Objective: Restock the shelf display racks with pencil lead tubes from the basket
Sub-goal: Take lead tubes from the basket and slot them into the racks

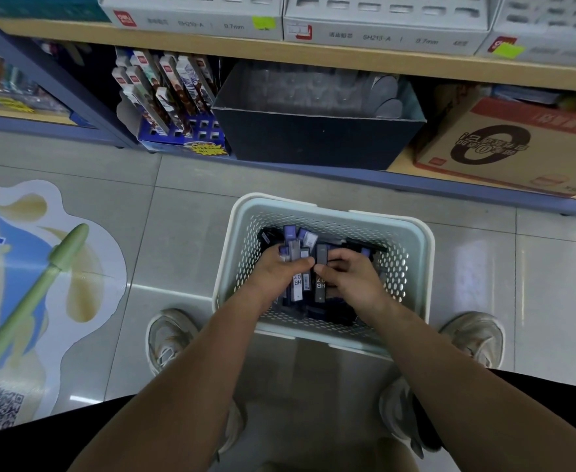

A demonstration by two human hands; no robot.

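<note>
The grey display racks (385, 18) are found with empty slots showing; restocking is judged barely begun. Many pencil lead tubes (308, 238) are held in the perforated basket (416, 260). A bundle is gripped in the curled fingers of the left hand (276, 272); one grey tube (320, 255) is pinched by the right hand (356, 279). "0.7mm" is read on the racks, "HB 07" on the tubes.

Bright, even indoor light, glare on the floor tiles (535, 267), wide-angle bowing and blur toward the edges.
</note>
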